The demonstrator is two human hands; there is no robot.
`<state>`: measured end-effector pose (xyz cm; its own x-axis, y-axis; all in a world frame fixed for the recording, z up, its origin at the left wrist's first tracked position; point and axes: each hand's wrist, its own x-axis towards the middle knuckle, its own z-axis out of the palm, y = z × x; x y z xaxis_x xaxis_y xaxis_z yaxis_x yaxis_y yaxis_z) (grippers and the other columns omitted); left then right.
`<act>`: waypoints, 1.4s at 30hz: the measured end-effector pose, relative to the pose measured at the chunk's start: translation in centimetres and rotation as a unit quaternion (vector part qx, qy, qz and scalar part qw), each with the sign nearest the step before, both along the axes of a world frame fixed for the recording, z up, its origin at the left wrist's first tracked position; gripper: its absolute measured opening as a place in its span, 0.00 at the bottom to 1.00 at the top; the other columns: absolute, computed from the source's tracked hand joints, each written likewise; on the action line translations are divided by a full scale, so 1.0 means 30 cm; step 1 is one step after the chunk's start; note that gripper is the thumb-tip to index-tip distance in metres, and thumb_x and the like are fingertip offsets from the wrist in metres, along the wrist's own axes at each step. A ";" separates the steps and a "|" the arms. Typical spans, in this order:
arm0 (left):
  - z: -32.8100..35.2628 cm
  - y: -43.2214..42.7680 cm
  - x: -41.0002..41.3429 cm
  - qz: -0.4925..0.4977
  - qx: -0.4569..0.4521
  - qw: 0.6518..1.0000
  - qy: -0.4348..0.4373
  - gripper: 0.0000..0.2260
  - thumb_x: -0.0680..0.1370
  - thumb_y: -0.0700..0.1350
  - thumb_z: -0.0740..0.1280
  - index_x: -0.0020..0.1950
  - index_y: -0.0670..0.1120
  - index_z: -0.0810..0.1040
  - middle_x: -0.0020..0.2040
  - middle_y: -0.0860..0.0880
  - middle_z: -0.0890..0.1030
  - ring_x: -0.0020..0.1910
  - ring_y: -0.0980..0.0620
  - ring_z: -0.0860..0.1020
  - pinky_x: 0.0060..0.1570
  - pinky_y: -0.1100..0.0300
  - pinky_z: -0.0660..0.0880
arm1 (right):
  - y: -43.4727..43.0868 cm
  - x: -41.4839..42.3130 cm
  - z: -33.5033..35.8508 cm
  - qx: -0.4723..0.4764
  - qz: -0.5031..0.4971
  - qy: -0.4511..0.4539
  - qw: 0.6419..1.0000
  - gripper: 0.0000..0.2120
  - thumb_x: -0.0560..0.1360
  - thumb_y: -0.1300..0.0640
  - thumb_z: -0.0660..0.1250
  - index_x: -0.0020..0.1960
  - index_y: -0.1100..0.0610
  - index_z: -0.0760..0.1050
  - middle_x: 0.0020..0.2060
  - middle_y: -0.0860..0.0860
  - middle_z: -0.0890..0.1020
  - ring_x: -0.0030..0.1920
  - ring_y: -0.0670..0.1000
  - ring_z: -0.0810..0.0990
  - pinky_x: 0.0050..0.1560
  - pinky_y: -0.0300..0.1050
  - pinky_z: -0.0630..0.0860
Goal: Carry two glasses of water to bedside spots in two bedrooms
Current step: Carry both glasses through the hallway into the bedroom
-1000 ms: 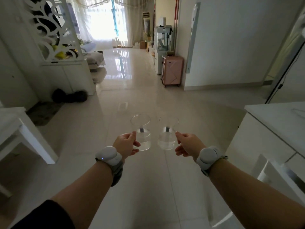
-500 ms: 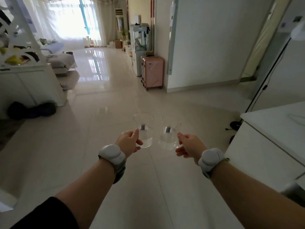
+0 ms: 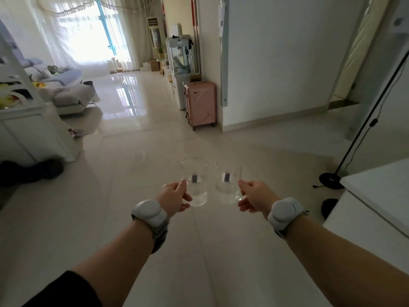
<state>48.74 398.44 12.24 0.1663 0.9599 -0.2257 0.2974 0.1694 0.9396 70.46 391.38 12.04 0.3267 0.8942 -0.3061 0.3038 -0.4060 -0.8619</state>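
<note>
I hold two clear glasses out in front of me, side by side and upright, each about half full of water. My left hand [image 3: 173, 197] grips the left glass [image 3: 195, 182] from its left side. My right hand [image 3: 254, 197] pinches the right glass [image 3: 228, 185] by its right side. The glasses stand a little apart and hang over the tiled floor. A grey band sits on each wrist.
A pink suitcase [image 3: 201, 105] stands against the white wall corner [image 3: 274, 63] ahead. A white cabinet [image 3: 33, 131] is on the left with dark shoes [image 3: 31, 171] at its foot. A lamp stand [image 3: 332, 180] and a white counter [image 3: 376, 196] are on the right. An open doorway [image 3: 349, 63] lies far right.
My view has swung to the right and moved forward: the suitcase and wall are closer, the left cabinet slides out of frame, a lamp base appears. Both hands keep the glasses level.
</note>
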 end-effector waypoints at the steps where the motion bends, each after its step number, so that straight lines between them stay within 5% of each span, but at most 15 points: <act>1: 0.002 0.066 0.051 0.008 0.003 1.000 -0.004 0.15 0.79 0.50 0.58 0.36 0.45 0.73 0.29 0.47 0.78 0.27 0.49 0.77 0.25 0.63 0.75 | 0.067 0.055 0.006 0.001 0.005 -0.002 1.000 0.18 0.79 0.45 0.56 0.39 0.57 0.71 0.31 0.55 0.82 0.29 0.51 0.80 0.29 0.40 0.72; 16: -0.032 0.798 0.479 0.004 -0.011 0.999 -0.034 0.16 0.79 0.50 0.58 0.34 0.43 0.73 0.23 0.49 0.75 0.28 0.48 0.77 0.24 0.64 0.74 | 0.773 0.494 -0.050 0.018 -0.053 0.001 0.998 0.19 0.77 0.42 0.58 0.37 0.56 0.71 0.23 0.50 0.81 0.23 0.49 0.79 0.23 0.37 0.68; 26: -0.026 1.279 0.753 -0.068 0.020 0.997 -0.016 0.16 0.78 0.50 0.59 0.33 0.46 0.75 0.22 0.51 0.76 0.31 0.45 0.77 0.37 0.53 0.77 | 1.169 0.723 -0.039 0.012 -0.108 0.003 0.994 0.19 0.77 0.42 0.58 0.36 0.56 0.70 0.21 0.51 0.80 0.22 0.49 0.79 0.21 0.35 0.67; 42: -0.058 1.942 1.422 -0.093 -0.005 0.996 0.008 0.17 0.77 0.53 0.60 0.32 0.46 0.75 0.20 0.52 0.77 0.33 0.46 0.80 0.31 0.58 0.76 | 1.784 1.388 -0.035 0.002 -0.109 -0.017 0.994 0.19 0.76 0.43 0.58 0.34 0.55 0.71 0.22 0.51 0.81 0.22 0.50 0.79 0.19 0.34 0.64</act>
<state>91.39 456.68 10.50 0.3365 0.9109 -0.2387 0.3391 0.1192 0.9332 112.09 444.91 11.01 0.5228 0.8025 -0.2876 0.2374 -0.4611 -0.8550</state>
